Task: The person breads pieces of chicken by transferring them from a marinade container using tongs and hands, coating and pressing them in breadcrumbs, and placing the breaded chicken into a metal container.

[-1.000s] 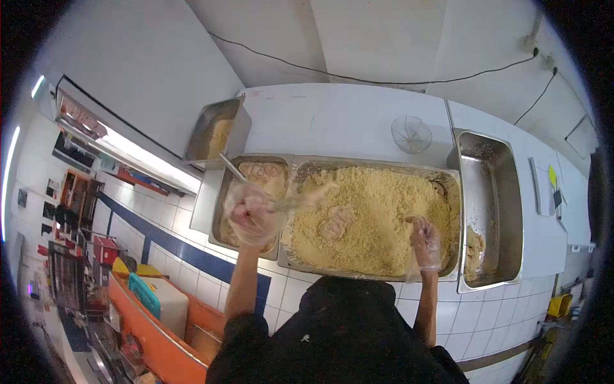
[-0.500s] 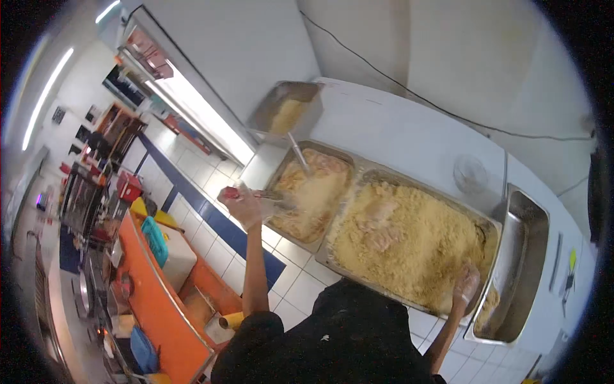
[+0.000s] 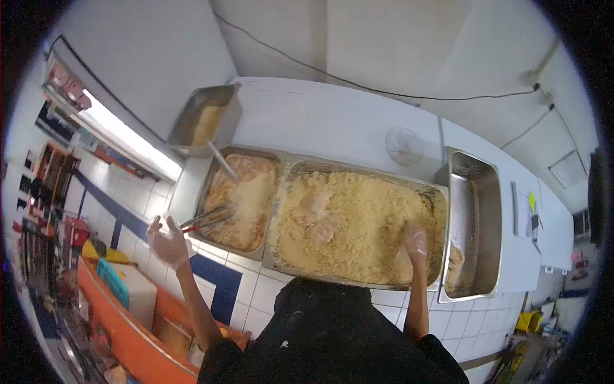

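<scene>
My left hand (image 3: 167,244), in a clear glove, is closed around the red-handled end of the tongs (image 3: 208,219). Their metal tips rest in a smaller steel tray (image 3: 264,240) of raw, flour-dusted chicken (image 3: 256,168). My gloved right hand (image 3: 416,242) reaches down into yellowish breading (image 3: 364,221) in the large steel pan (image 3: 358,283), towards its right side. Its fingers are blurred and partly sunk, so what they hold is not clear. Pale raw chicken pieces (image 3: 316,221) lie on the breading at the left.
A metal handle (image 3: 222,160) sticks up from the smaller tray. Behind it stands a deep steel container (image 3: 188,121) with breading. A steel pan (image 3: 473,211) with one coated piece (image 3: 455,261) is at right. A clear bowl (image 3: 404,146) sits on the white counter (image 3: 320,118). An orange bin (image 3: 128,326) stands lower left.
The view has swung to the right. My right hand has shifted from the large pan's near right corner to further into the breading. My left hand stays at the tongs' handle end.
</scene>
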### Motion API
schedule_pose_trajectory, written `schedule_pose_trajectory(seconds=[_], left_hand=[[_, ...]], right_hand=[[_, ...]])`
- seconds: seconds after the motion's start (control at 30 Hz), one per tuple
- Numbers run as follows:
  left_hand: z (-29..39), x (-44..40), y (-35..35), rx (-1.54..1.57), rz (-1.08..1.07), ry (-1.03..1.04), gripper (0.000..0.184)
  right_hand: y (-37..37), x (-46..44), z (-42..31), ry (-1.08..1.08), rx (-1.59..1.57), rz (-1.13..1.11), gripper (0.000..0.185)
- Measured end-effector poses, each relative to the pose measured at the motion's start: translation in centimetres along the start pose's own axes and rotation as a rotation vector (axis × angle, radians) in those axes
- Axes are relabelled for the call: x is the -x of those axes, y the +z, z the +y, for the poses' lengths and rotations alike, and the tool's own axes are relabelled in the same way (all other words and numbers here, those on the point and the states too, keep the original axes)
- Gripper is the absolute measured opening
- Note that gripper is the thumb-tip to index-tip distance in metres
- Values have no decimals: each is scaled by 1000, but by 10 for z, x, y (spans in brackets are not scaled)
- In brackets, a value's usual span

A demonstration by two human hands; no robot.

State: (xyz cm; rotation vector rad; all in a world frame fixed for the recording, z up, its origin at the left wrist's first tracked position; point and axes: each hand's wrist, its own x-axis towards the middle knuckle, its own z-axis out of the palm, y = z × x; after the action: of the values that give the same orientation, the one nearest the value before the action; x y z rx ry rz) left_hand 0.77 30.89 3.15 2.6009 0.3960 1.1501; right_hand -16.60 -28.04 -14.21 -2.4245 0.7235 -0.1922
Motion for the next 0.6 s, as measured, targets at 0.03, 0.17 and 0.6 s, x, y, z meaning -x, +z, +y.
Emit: schedule_pose_trajectory(seconds=[0.03, 0.17, 0.6], left_hand=[[20, 3, -4, 114, 11, 2, 28], [100, 86, 33, 25, -108, 682, 33], [303, 249, 18, 431, -1602, 315, 70]], right_hand=[[0, -2, 2, 17, 13, 19, 40], [18, 1, 3, 277, -323, -40, 39], [34, 22, -20, 619, -874, -290, 41]])
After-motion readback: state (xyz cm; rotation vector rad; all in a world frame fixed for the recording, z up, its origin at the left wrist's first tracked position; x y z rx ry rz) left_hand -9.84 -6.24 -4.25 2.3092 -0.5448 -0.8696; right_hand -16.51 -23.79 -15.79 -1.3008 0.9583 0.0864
